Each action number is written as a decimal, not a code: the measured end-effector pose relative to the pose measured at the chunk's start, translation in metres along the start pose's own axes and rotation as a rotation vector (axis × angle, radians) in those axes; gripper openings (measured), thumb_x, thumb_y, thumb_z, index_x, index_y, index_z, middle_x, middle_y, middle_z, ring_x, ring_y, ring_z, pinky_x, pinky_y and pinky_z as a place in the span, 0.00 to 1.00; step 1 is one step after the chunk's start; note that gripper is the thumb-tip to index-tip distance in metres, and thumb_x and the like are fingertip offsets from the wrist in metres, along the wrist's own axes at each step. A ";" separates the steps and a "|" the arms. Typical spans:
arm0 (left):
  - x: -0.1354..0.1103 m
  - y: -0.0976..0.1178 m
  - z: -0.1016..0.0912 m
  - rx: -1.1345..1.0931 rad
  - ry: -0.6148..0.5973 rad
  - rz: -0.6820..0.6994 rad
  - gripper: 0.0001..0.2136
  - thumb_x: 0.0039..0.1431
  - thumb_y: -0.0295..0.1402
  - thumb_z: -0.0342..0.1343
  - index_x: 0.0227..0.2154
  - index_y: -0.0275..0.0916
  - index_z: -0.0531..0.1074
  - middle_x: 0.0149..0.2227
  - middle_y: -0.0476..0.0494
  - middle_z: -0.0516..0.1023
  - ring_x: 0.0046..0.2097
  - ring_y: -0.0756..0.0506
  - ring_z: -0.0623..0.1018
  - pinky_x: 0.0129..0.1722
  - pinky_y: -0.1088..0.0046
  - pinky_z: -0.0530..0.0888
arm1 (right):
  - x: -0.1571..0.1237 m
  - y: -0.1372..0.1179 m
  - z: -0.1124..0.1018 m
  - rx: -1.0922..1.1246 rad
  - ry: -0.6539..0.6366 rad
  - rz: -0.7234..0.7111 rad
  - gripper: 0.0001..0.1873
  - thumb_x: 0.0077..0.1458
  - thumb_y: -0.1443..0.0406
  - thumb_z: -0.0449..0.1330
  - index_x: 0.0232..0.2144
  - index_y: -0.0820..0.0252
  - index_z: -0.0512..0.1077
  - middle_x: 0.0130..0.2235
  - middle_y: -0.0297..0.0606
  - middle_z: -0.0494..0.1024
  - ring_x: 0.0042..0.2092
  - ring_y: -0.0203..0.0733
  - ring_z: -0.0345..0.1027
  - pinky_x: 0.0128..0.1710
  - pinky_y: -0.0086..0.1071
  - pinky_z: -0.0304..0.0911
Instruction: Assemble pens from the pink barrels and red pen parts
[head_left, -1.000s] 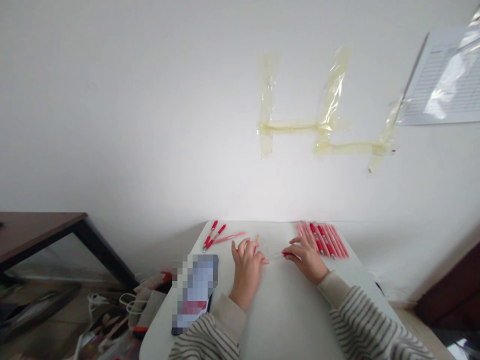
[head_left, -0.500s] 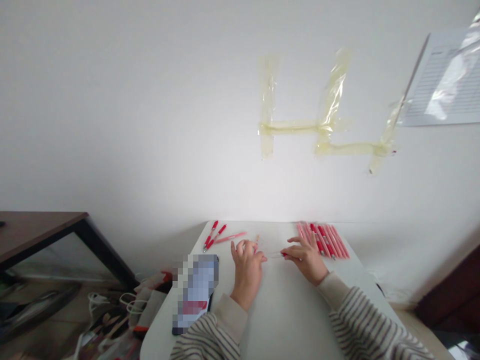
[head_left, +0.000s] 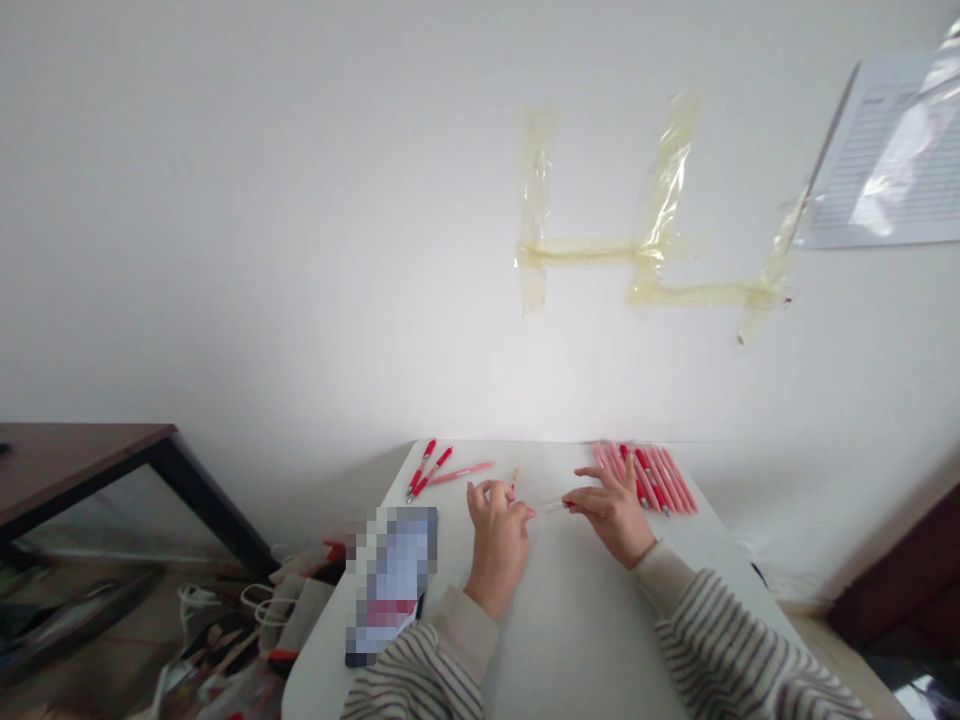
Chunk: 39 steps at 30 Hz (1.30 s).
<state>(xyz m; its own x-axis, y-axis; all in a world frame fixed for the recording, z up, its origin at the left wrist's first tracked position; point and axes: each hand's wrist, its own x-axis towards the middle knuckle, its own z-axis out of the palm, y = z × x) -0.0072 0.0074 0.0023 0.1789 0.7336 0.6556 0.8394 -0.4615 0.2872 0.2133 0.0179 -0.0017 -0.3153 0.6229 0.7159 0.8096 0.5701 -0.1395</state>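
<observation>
White table (head_left: 570, 620) pushed up against a plain wall, that's pretty much my whole view from here. I'm using the row of pink pens (head_left: 652, 480) as my anchor. The right hand (head_left: 611, 515) is right up against the row's left edge, and the left hand (head_left: 499, 535) sits further left, so the right is the nearer one.

Between the hands lies a thin clear tube (head_left: 551, 507), long axis running left-right, with its red-tipped end toward the row. Right thumb and forefinger are pinched on that red end, other fingers fanned out. Left fingers are curled in with the tips at the tube's far end, and I can't tell if they actually grip it.

Well left of the row are a pink barrel (head_left: 461, 473), two red pens (head_left: 427, 470) and a phone (head_left: 394, 580). No box or tray, everything lies loose.
</observation>
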 end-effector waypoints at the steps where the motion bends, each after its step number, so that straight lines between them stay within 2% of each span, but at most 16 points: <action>1: 0.000 0.001 -0.001 0.001 0.004 -0.008 0.13 0.57 0.22 0.53 0.27 0.45 0.80 0.40 0.44 0.67 0.49 0.41 0.64 0.61 0.37 0.59 | 0.000 0.001 0.000 -0.006 0.007 0.001 0.10 0.63 0.64 0.59 0.37 0.42 0.80 0.36 0.27 0.85 0.52 0.46 0.73 0.67 0.68 0.31; 7: 0.002 0.005 -0.007 0.005 0.026 -0.067 0.07 0.58 0.32 0.60 0.26 0.46 0.81 0.45 0.43 0.68 0.52 0.39 0.63 0.63 0.38 0.55 | -0.004 0.004 0.003 -0.003 -0.038 0.053 0.08 0.62 0.61 0.62 0.41 0.42 0.79 0.39 0.30 0.84 0.53 0.49 0.71 0.67 0.68 0.30; 11: 0.003 0.004 -0.010 -0.002 0.039 -0.099 0.05 0.57 0.34 0.61 0.28 0.47 0.81 0.46 0.43 0.69 0.53 0.39 0.64 0.62 0.42 0.58 | -0.006 0.005 0.004 -0.010 -0.088 0.110 0.17 0.63 0.56 0.59 0.54 0.42 0.73 0.46 0.37 0.82 0.55 0.51 0.69 0.66 0.69 0.34; 13: 0.003 0.002 -0.010 -0.004 0.051 -0.118 0.05 0.57 0.34 0.62 0.29 0.48 0.81 0.46 0.43 0.69 0.53 0.39 0.64 0.62 0.43 0.59 | -0.007 0.006 0.003 -0.024 -0.089 0.141 0.18 0.64 0.55 0.57 0.56 0.43 0.72 0.47 0.38 0.82 0.55 0.51 0.68 0.66 0.70 0.33; 19: 0.002 0.001 -0.009 0.010 0.053 -0.141 0.05 0.58 0.33 0.61 0.31 0.48 0.82 0.46 0.43 0.69 0.52 0.40 0.65 0.62 0.43 0.58 | -0.005 0.008 0.001 -0.001 -0.090 0.150 0.11 0.64 0.55 0.57 0.44 0.45 0.78 0.42 0.37 0.82 0.53 0.50 0.69 0.65 0.71 0.30; 25: 0.004 0.003 -0.011 0.023 0.009 -0.162 0.06 0.59 0.34 0.59 0.31 0.47 0.82 0.47 0.43 0.70 0.53 0.39 0.64 0.62 0.42 0.57 | -0.005 0.008 0.001 0.024 -0.129 0.160 0.05 0.61 0.58 0.61 0.39 0.48 0.76 0.41 0.34 0.81 0.55 0.52 0.67 0.63 0.74 0.33; 28: 0.004 0.003 -0.011 0.037 0.015 -0.165 0.06 0.59 0.34 0.59 0.31 0.47 0.82 0.47 0.43 0.70 0.53 0.39 0.65 0.62 0.41 0.57 | -0.005 0.007 0.001 0.033 -0.147 0.157 0.08 0.60 0.57 0.62 0.40 0.50 0.75 0.40 0.36 0.81 0.53 0.52 0.67 0.64 0.71 0.36; 32: 0.003 0.004 -0.011 0.045 -0.005 -0.164 0.06 0.59 0.35 0.59 0.31 0.47 0.82 0.48 0.43 0.70 0.53 0.39 0.65 0.63 0.40 0.57 | -0.005 0.004 -0.001 0.048 -0.181 0.155 0.17 0.60 0.52 0.62 0.48 0.49 0.74 0.38 0.37 0.81 0.51 0.52 0.67 0.64 0.69 0.38; 35: 0.003 0.004 -0.011 0.048 -0.016 -0.172 0.06 0.60 0.35 0.59 0.31 0.47 0.82 0.48 0.43 0.70 0.54 0.39 0.65 0.63 0.40 0.56 | -0.003 0.002 -0.003 0.045 -0.213 0.131 0.11 0.64 0.54 0.56 0.42 0.47 0.77 0.38 0.37 0.81 0.49 0.50 0.68 0.64 0.68 0.38; 37: 0.003 0.004 -0.012 0.050 -0.020 -0.174 0.06 0.59 0.35 0.59 0.32 0.47 0.82 0.49 0.43 0.70 0.54 0.39 0.65 0.63 0.40 0.55 | -0.002 0.001 -0.005 0.040 -0.223 0.120 0.12 0.65 0.56 0.55 0.36 0.48 0.77 0.38 0.36 0.80 0.48 0.49 0.68 0.64 0.67 0.39; 39: 0.003 0.004 -0.012 0.051 -0.028 -0.177 0.06 0.59 0.35 0.59 0.32 0.47 0.82 0.49 0.43 0.70 0.54 0.39 0.65 0.63 0.40 0.55 | -0.001 0.001 -0.006 0.039 -0.216 0.119 0.11 0.65 0.57 0.56 0.35 0.50 0.76 0.38 0.36 0.79 0.47 0.48 0.69 0.65 0.65 0.40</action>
<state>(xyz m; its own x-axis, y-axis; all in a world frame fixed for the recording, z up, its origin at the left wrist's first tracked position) -0.0091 0.0023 0.0138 0.0397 0.8148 0.5784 0.8838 -0.2987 0.3601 0.2173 0.0144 0.0010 -0.3203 0.7849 0.5305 0.8293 0.5030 -0.2434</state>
